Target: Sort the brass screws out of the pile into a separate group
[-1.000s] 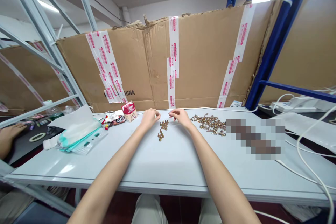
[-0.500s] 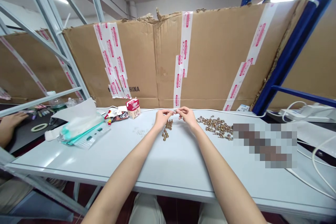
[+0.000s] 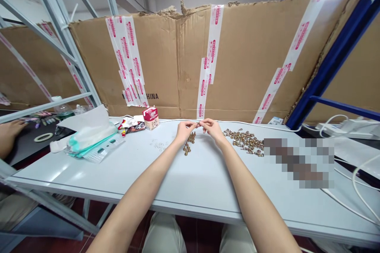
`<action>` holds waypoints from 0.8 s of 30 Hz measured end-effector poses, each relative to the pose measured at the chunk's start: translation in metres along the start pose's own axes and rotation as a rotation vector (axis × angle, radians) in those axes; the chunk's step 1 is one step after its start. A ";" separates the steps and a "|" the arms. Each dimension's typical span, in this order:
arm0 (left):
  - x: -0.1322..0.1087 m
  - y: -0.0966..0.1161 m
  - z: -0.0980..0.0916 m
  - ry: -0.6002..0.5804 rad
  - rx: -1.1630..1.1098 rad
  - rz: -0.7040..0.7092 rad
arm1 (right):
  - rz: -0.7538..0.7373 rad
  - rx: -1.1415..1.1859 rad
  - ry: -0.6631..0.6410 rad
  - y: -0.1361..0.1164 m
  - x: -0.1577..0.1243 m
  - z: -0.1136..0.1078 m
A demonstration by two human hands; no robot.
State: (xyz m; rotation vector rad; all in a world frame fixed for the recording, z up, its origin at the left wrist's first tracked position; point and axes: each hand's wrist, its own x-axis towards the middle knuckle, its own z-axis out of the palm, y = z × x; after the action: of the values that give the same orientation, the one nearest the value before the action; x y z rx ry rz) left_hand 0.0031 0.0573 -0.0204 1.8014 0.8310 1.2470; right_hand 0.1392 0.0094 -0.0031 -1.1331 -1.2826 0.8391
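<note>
cardboard panel (image 3: pixel 160 67): black "HINA", edge meets tape | packing tape (image 3: pixel 214 35): red print, too small to read

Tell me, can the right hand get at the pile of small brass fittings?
Probably yes: the right hand sits just beside the pile of small brass fittings, with only a short stretch of tabletop between them, though it is pinched together with the left hand now.

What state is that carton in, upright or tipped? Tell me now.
Upright: the carton stands on its base on the table, its sides vertical and nothing leaning on it.
</note>
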 end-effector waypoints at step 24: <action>-0.004 0.005 -0.003 0.012 -0.265 -0.100 | 0.056 0.179 -0.021 0.007 0.000 0.010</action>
State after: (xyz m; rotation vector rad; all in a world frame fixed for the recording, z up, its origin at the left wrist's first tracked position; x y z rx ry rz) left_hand -0.0003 0.0524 -0.0166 1.5250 0.7166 1.2414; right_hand 0.1301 0.0129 -0.0107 -1.0230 -1.1721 0.9897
